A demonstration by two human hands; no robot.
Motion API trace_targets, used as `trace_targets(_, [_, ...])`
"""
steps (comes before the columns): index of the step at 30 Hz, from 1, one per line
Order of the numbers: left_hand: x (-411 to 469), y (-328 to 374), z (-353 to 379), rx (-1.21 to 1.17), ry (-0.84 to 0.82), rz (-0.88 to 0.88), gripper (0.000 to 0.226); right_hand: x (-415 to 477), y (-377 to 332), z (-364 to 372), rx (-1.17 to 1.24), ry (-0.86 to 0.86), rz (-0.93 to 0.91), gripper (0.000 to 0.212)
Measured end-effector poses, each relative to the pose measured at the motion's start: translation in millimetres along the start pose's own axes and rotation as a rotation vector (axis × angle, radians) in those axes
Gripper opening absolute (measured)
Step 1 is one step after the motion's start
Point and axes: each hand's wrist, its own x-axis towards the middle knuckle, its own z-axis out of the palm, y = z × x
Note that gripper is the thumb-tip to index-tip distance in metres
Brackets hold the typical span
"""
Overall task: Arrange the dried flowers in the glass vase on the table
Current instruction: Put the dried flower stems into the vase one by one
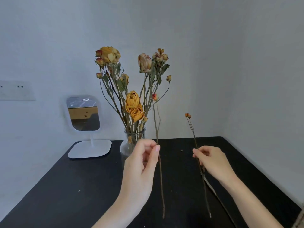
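Two stems are held up at once over the black table (85,183). In the lower centre of the frame the left hand (141,163) is pinched shut on a long bare stem (160,178), thumb and forefinger closed on it, the stem kept nearly upright, its lower end hanging down towards the bottom of the frame and its top rising past a small red bud (154,97) in front of the bouquet. To the right of centre, the right hand (212,162) is closed on a second thin stem (204,191), fingertips clamped around it, a tiny orange bud (187,115) carried at its tip and the stem leaned slightly to the left at the top. The two hands are kept well apart, each with its own stem. Just behind the left hand, at the middle of the frame, the glass vase (130,142) is stood on the table, its lower part partly hidden by the fingers, and it is already filled with dried flowers (134,107), yellow and faded pink heads spread high against the pale wall (230,55). At the left, a white standing mirror (83,112) is set on the table's far edge.
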Motion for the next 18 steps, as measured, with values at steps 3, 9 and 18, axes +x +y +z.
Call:
trace_targets(3, [1, 8, -29, 0.032, 0.130, 0.083, 0.018, -3, -10, 7, 0.004, -0.017, -0.038, 0.019])
trace_targets(9, [29, 23, -71, 0.100, 0.342, 0.235, 0.013, -9, -25, 19, 0.002, -0.020, -0.088, 0.017])
trace_targets(18, [69, 48, -75, -0.005, 0.456, 0.347, 0.018, -13, -29, 25, 0.008, -0.011, -0.101, 0.017])
